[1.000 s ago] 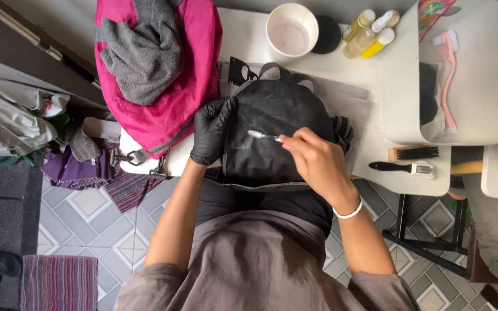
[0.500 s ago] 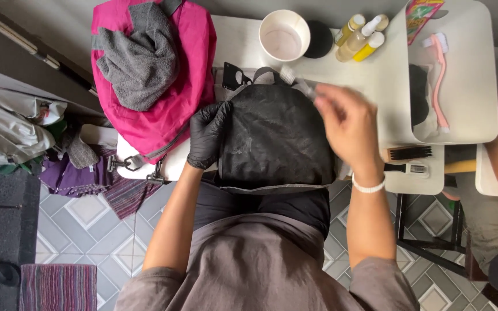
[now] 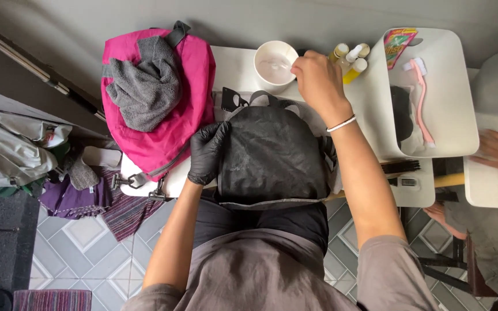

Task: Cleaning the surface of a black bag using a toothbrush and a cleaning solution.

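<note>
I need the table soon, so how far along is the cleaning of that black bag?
Done: the black bag lies flat on the white table, with pale smears across its surface. In hand: the gloved left hand steadies its edge while the bare right hand reaches into the white bowl. Left: the pink bag sits aside under a grey cloth.

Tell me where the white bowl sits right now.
In the head view the white bowl stands at the table's far edge, between the pink backpack and the small bottles, with the right hand at its rim.
</note>
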